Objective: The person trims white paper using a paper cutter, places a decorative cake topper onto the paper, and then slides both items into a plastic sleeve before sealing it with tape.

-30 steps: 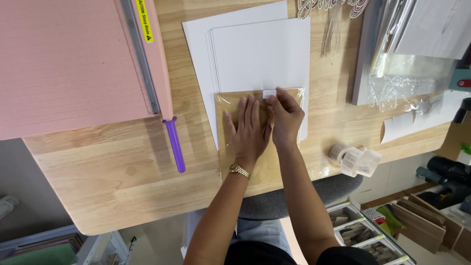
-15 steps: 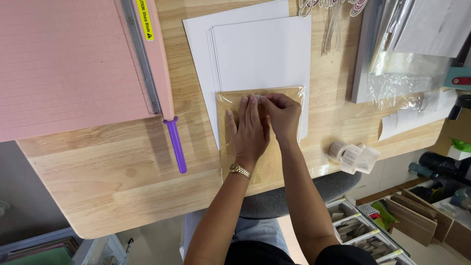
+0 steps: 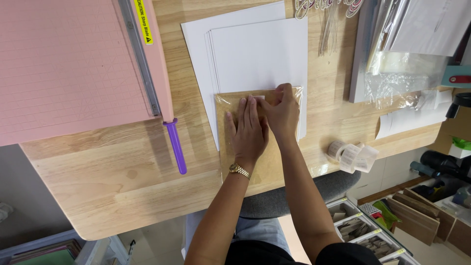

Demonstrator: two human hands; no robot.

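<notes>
A person seated at a wooden table is pressing both hands onto a brown card sleeved in a clear plastic bag, which is lying at the near edge of the table and overlapping the lower end of a stack of white paper sheets. The left hand, wearing a gold watch at the wrist, is lying flat with fingers extended and close together, palm down on the bag, apparently pinning it so the slippery film is not sliding. The right hand is resting just beyond it, toward the paper stack, fingers curled and pressing at the bag's top edge beside a small white strip; it is grasping nothing, though whether the fingertips are pinching the flap is hard to tell from above. Left of the bagged card, a pink paper trimmer with a purple handle is sitting well apart. To the card's right, a roll of white labels is lying near the table edge, and crumpled clear plastic bags are piled farther right.
</notes>
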